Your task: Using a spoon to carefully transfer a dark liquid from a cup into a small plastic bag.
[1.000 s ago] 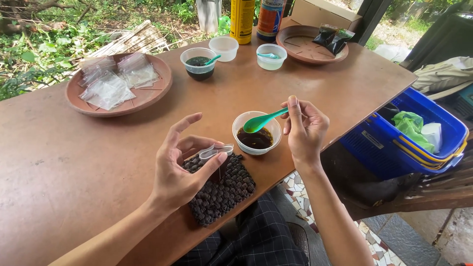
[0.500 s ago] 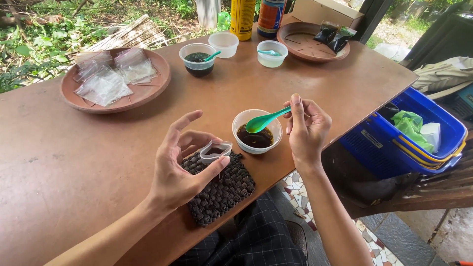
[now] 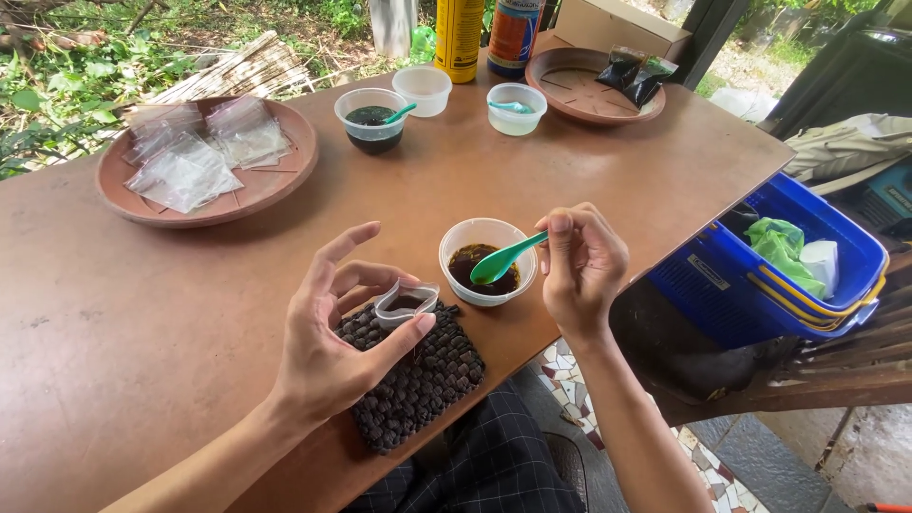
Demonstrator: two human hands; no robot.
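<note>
My left hand (image 3: 334,344) pinches a small clear plastic bag (image 3: 406,304) open between thumb and fingers, above a dark woven mat (image 3: 418,380) at the table's near edge. A little dark liquid shows inside the bag. My right hand (image 3: 581,268) holds a green plastic spoon (image 3: 503,260) by its handle, with the spoon's bowl resting in a white cup of dark brown sauce (image 3: 481,262). The cup stands just right of the bag.
A brown wooden table (image 3: 142,313) carries a clay plate of empty clear bags (image 3: 204,160) at the left, three small cups (image 3: 372,119) at the back, a second clay plate with dark filled bags (image 3: 597,84), and two bottles. A blue basket (image 3: 774,275) sits to the right.
My left hand has turned the small bag upright and spread its mouth wider. The green spoon has dipped lower into the sauce cup. The view has shifted slightly.
</note>
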